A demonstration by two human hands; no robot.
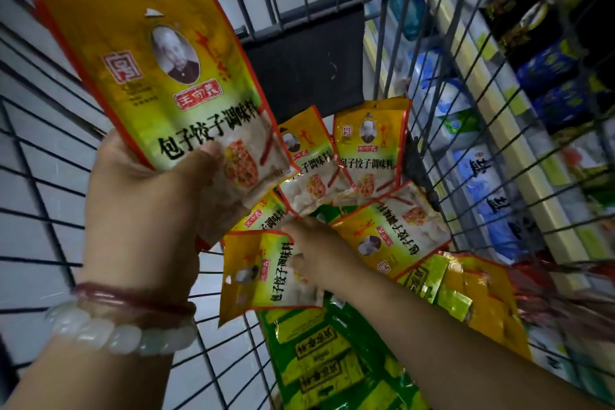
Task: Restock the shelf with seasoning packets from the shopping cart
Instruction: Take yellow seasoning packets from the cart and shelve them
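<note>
nearest the camera, the left hand (149,196) is holding up a yellow seasoning packet (166,76), and there looks to be at least one more packet stacked behind it, judging by the extra edges showing at the top left. the thumb is pressing across the packet's lower front while the fingers are curling behind, so the hand is serving as a holder for what is being collected, keeping the stack upright and out of the way of the other hand.

a little further in, the right hand (316,253) is reaching down into the shopping cart (50,176) among the loose packets. its fingers are bending around the edge of one loose packet (266,273) that is lying tilted on the pile; the hand is blurred, so how firmly it is gripping cannot be told for sure. it is probably picking up the next one to add to the left hand's stack.

beyond that, more yellow packets (369,150) are lying and leaning every way at the cart's far end, against a dark panel (306,63), with green packets (319,353) lying underneath and nearer the person.

furthest off, through the cart's wire on the right, the shelf (519,156) is showing rows of bagged goods, so the cart is standing just beside it, handy for restocking. no packet is going onto it yet.
</note>
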